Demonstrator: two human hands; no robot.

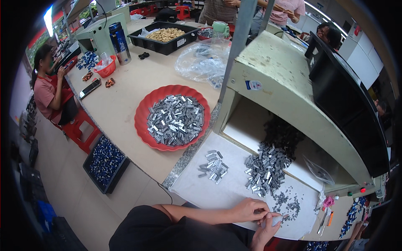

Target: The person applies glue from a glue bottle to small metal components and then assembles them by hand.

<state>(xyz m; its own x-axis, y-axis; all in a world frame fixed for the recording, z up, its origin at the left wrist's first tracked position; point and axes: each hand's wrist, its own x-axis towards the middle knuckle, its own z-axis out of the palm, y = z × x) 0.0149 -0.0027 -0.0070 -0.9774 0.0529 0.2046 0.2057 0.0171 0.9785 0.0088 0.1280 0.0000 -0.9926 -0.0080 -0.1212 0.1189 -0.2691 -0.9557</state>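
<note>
While two hands meet over white paper, small metal parts lie heaped around them

Clock directions run from the hands. Far off at ten o'clock sits a co-worker (50, 96); nearer, a black tub (93, 179) of blue and white pieces rests on pale, smooth floor tiles (140, 188), which stretch to the table edge. At eleven, a scalloped red bowl (140, 117) holds shiny grey bars (176, 119). Tan tabletop (117, 108) spreads to its left, and speckled stone (188, 155) borders its right side. At half past ten, a loose cluster of bars (214, 167) lies on the white paper (205, 192), with a wide margin around it.

The left hand (249, 210) enters from nine o'clock, its fingers bunched against the right hand (269, 230), whose forearm is cut off below. Because the fingers overlap, I cannot tell whether either hand grips anything; a pale patch beside the fingertips is too small to name. At twelve, a large heap of bars (266, 171), part dull, part glinting, runs back into shadow beneath a light-green housing (272, 50), its rear hard to make out. At two, tiny dark bits (289, 205) lie scattered just beside the fingertips. At three, tweezers (322, 221) lie near the paper's edge.
</note>
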